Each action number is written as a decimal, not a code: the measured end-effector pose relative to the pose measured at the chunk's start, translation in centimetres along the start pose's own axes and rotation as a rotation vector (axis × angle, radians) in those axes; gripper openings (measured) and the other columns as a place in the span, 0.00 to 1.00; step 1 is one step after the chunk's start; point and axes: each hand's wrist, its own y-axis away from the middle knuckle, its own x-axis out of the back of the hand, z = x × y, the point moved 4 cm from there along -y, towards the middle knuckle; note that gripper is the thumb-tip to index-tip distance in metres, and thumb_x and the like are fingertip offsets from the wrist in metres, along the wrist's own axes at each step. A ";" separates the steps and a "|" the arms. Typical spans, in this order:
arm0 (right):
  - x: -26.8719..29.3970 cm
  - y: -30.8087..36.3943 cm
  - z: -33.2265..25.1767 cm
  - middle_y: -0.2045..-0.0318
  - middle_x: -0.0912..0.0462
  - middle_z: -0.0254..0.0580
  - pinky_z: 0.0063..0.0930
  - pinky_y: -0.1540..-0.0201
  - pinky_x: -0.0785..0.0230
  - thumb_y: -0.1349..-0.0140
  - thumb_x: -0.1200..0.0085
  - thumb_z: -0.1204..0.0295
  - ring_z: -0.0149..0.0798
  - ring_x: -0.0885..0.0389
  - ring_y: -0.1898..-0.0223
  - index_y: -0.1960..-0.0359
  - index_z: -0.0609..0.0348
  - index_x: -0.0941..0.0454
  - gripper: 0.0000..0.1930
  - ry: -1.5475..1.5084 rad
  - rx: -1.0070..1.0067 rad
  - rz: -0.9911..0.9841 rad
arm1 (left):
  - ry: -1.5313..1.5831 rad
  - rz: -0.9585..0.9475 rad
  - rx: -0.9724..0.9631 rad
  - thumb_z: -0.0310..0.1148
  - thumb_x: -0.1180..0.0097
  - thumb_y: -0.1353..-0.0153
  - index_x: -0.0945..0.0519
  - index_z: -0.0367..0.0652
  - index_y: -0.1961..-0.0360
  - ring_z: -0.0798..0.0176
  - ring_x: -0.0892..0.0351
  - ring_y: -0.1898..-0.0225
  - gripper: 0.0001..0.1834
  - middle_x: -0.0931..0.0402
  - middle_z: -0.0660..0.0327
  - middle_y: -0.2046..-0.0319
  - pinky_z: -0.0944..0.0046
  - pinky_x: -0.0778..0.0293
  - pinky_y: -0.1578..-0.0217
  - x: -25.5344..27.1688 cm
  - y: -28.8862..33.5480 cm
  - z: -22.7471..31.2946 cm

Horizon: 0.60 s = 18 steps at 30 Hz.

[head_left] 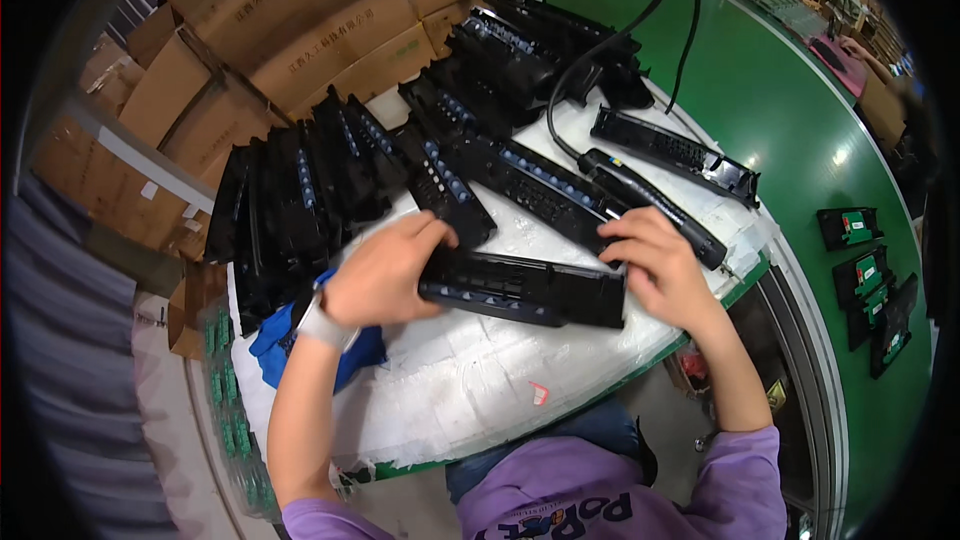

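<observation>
A long black plastic housing (pixel 520 285), with a row of bluish round parts along its near side, lies in front of me on the white-covered table. My left hand (pixel 392 275) is closed around its left end, thumb on the near side. At the other end my right hand (pixel 655 258) has its fingers curled, the thumb against the housing's end; the fingertips reach over beside a second black housing (pixel 545 180). Behind the right hand lies a black corded tool (pixel 655 202) shaped like an electric screwdriver. A blue cloth-like bundle (pixel 275 348) sits beside my left wrist.
Several black housings (pixel 310 175) crowd the table's left and far sides. One more housing (pixel 675 152) lies at the right. A black cable (pixel 610 35) hangs down to the tool. Cardboard boxes (pixel 330 30) stand behind. On the green surface at right lie parts with green boards (pixel 865 275).
</observation>
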 end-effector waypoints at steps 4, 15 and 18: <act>1.0 -0.3 -0.6 0.64 0.21 0.45 0.31 0.58 0.31 0.58 0.53 0.86 0.46 0.25 0.60 0.71 0.65 0.23 0.11 -0.088 -0.093 0.136 | -0.090 -0.061 0.206 0.55 0.34 0.63 0.31 0.36 0.54 0.51 0.30 0.59 0.41 0.30 0.52 0.62 0.58 0.33 0.59 -3.1 4.7 2.5; -4.7 -2.7 -6.9 0.60 0.25 0.44 0.38 0.53 0.35 0.63 0.37 0.72 0.46 0.28 0.52 0.72 0.59 0.22 0.13 -0.079 0.203 -0.343 | 0.060 0.139 0.002 0.39 0.37 0.54 0.25 0.45 0.56 0.46 0.35 0.44 0.22 0.32 0.51 0.49 0.49 0.38 0.48 -5.1 8.8 3.3; -4.9 -2.8 -7.2 0.57 0.24 0.45 0.41 0.53 0.34 0.66 0.35 0.70 0.50 0.27 0.51 0.72 0.59 0.21 0.15 0.022 0.197 -0.326 | 0.043 0.212 0.065 0.36 0.37 0.54 0.23 0.45 0.60 0.46 0.35 0.43 0.18 0.32 0.52 0.48 0.45 0.39 0.47 -5.1 9.6 3.9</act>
